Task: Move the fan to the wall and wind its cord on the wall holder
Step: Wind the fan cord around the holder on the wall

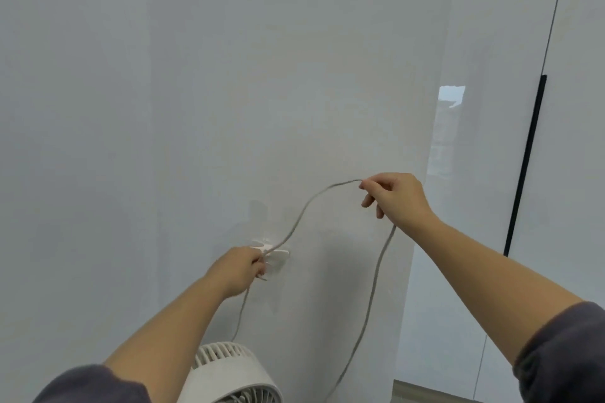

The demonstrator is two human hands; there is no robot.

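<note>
A white fan stands low at the bottom of the view, close against the glossy white wall. Its grey cord rises from behind the fan to a small white wall holder. My left hand pinches the cord right at the holder and covers part of it. From there the cord arcs up and right to my right hand, which pinches it between thumb and forefinger. Past that hand the cord hangs down in a long loose run to the floor at the bottom.
The glossy white wall fills most of the view. A black vertical handle strip and a thin panel seam run down the right side. A strip of floor shows at the bottom right.
</note>
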